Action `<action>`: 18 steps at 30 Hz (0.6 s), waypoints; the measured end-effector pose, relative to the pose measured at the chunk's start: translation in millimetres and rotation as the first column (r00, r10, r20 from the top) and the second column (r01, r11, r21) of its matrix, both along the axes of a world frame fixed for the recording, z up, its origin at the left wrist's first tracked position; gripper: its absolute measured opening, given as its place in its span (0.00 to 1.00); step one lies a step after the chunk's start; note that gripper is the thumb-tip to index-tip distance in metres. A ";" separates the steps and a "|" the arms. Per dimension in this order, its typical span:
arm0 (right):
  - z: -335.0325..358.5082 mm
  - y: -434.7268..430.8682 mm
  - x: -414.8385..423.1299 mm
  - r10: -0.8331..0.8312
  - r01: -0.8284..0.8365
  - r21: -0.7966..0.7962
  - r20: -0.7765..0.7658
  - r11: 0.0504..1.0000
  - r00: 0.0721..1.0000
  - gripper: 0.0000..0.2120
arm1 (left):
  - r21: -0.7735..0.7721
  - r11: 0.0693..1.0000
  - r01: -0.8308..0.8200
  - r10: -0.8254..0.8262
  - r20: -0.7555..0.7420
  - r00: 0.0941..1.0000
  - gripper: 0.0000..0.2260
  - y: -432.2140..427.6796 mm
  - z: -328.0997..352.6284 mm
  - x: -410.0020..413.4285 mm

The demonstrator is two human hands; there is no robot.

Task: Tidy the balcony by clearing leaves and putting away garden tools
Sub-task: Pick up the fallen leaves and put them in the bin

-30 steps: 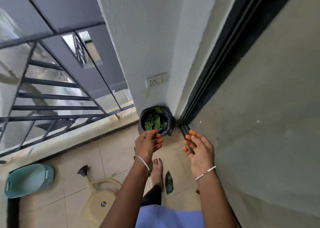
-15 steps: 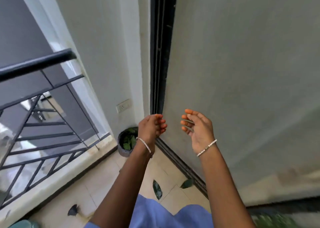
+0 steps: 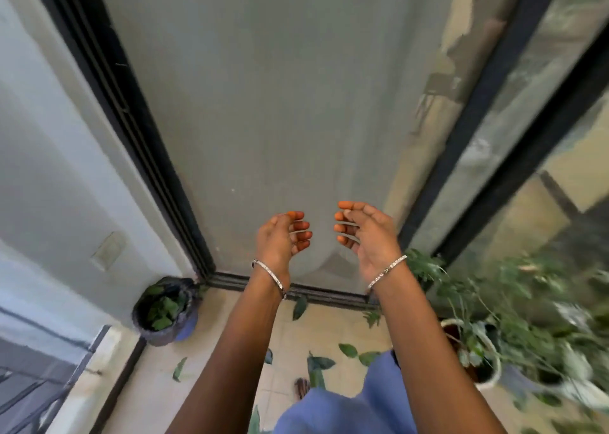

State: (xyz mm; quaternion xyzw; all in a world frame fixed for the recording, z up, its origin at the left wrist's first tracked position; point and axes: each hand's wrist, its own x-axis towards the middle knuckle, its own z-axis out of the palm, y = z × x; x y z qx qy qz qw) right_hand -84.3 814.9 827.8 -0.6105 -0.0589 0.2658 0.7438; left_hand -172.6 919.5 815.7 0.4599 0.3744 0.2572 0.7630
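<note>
My left hand [image 3: 284,236] and my right hand [image 3: 364,232] are raised side by side in front of the grey sliding door, palms facing each other, fingers loosely curled, both holding nothing. A bin lined with a dark bag [image 3: 164,311] stands in the corner at lower left with green leaves inside. Several loose green leaves [image 3: 318,363] lie scattered on the tiled floor between my arms and along the door track.
A white pot with a leafy plant [image 3: 474,351] stands at the right by the glass panel. The balcony railing [image 3: 49,391] and its kerb run along the lower left. A wall socket [image 3: 108,250] sits above the bin.
The view has swung right from the railing corner toward the door and the plant. Both hands rose from above the bin and stay empty, now nearer each other.
</note>
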 end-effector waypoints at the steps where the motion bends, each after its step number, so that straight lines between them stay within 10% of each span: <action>1: -3.8 -18.4 -2.8 -0.041 0.041 -0.003 -0.005 0.999 0.999 0.09 | 0.000 0.999 0.043 -0.043 -0.004 0.999 0.08 -14.6 -2.8 2.2; 18: -25.3 -421.1 -56.7 -0.786 0.789 -0.017 -0.110 0.614 0.608 0.09 | -0.034 0.665 0.746 -0.747 -0.025 0.664 0.10 -370.7 -15.1 60.7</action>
